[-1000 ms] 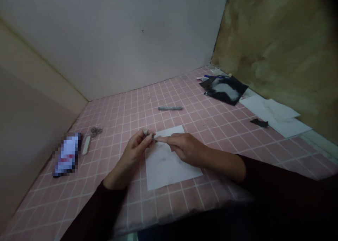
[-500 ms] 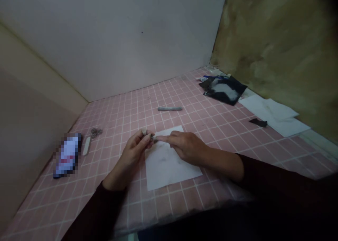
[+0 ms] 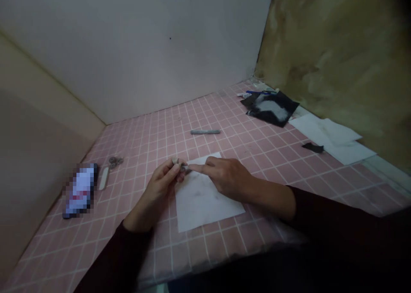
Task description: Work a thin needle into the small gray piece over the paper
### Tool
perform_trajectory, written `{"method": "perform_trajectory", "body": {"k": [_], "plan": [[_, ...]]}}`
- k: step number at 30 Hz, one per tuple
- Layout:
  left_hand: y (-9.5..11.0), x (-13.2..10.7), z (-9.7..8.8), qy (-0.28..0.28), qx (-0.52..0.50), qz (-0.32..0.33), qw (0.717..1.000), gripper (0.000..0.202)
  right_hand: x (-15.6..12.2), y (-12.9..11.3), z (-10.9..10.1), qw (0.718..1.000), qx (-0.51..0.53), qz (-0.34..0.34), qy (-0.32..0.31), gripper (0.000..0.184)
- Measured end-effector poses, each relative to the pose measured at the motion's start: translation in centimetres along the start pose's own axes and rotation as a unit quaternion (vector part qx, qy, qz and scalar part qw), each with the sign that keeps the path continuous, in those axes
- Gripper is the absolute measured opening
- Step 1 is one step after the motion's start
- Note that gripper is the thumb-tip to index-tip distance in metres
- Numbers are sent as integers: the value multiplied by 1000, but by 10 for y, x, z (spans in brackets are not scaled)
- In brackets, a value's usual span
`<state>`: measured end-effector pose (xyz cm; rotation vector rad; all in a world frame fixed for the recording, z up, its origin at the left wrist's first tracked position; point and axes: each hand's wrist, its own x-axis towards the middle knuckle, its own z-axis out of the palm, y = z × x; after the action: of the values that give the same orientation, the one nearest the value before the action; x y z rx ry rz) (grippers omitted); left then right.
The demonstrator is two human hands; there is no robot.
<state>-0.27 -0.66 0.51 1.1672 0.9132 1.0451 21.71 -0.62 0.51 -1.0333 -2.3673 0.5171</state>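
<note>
Fingers of the left hand [image 3: 157, 184] pinch a small greyish piece [image 3: 183, 167] between thumb and index finger, just above the far left part of a white paper sheet [image 3: 208, 207]. The piece sits at the very tips of these fingers, its right side exposed toward the right hand [image 3: 229, 177], probably so that the other hand can reach it. A pale band [image 3: 175, 161] wraps one left finger, perhaps as protection.

The right hand's index finger points straight at the piece, its tip touching or just beside it; the remaining fingers curl under the palm. Whether they grasp a thin tool or nothing, I cannot tell.

The sheet lies flat on the tabletop [image 3: 150, 250] directly under the work, and its grey smudges suggest it catches dust. A grey stick [image 3: 205, 132] lies beyond the sheet, while a black sheet [image 3: 284, 111] with whitish powder and some white papers [image 3: 346, 152] rest well apart to the right, seemingly set aside to leave room for both hands.
</note>
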Motion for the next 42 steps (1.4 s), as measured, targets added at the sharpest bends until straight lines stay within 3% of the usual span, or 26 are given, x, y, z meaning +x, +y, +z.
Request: {"method": "perform_trajectory", "body": {"k": [3, 7, 8, 9, 11, 13, 15, 18, 24, 32, 42], "plan": [[0, -1, 0, 4, 22, 19, 1000, 13, 3, -1, -3, 988, 153, 20, -28, 51], [1, -2, -2, 21, 48, 74, 996, 17, 11, 2, -12, 881, 432, 130, -144, 46], [2, -2, -2, 22, 48, 82, 995, 18, 11, 3, -13, 866, 453, 140, -159, 47], [2, -2, -2, 24, 44, 85, 995, 19, 11, 4, -13, 869, 450, 136, -158, 47], [3, -2, -1, 25, 23, 69, 997, 19, 9, 5, -11, 922, 362, 84, -109, 46], [3, -2, 1, 26, -10, 46, 999, 18, 6, 5, -8, 981, 189, 22, -38, 49], [4, -1, 2, 19, -40, 25, 999, 16, 2, 5, -3, 1000, 23, -12, 3, 55], [4, 0, 2, 8, -56, 1, 998, 14, -1, 6, 1, 995, -92, -24, 7, 56], [3, 1, 1, 14, -75, -21, 997, 20, -1, 5, -1, 987, -158, -39, 14, 51], [4, 3, 0, 22, -77, -23, 996, 14, -3, -1, -2, 979, -192, -70, -3, 53], [-4, 5, -12, 32, -97, -60, 993, 23, -3, -3, -6, 978, -197, -70, -1, 55]]}}
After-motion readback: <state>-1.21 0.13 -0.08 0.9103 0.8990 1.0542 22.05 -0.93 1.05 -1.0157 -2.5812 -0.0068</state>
